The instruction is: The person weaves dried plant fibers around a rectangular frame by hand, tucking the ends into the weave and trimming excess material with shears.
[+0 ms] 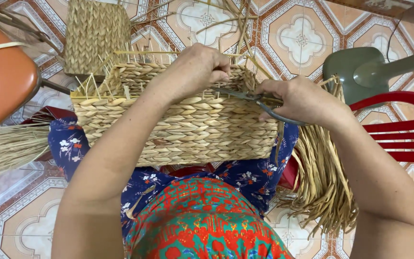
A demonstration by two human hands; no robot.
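Patterned orange-and-white tiled floor (307, 33) underfoot, tall woven straw basket (94, 33) stood on it at top, grey-green fan base (355, 69) lay at right, red plastic chair (403, 139) beside it, loose dried straw bundle (3, 148) rested at left.

Under your left hand (195, 72) the woven basket (178, 129) is pale straw-yellow; your right hand (300, 98) grips dark grey scissors (250, 97). Right of it sits a red slatted chair (403, 134); beyond both hands, orange-and-white patterned floor tiles (303, 36)
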